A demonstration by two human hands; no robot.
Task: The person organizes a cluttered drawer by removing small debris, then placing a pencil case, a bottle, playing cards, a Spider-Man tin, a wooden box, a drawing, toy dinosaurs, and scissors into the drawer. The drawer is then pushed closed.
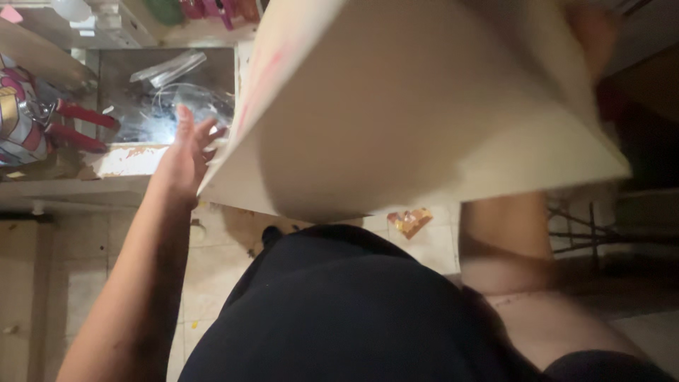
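Observation:
A large off-white board [424, 106] with faint pink smears near its left edge fills the upper middle of the view, tilted. My right hand [593, 32] is blurred and grips its far right corner. My left hand [185, 152] lies flat against the board's left edge, fingers straight and spread; its thumb side is hidden under the board. Below the board I see my dark shorts [339, 311] and my bare leg [516, 247].
A white cabinet compartment [127, 159] at the left holds clear plastic wrap and wires [177, 88]. Red-handled pliers [78, 124] lie beside a colourful bag [18, 113]. A tiled floor [212, 262] carries small scraps and an orange paper piece [410, 221]. A dark metal frame [601, 233] stands at the right.

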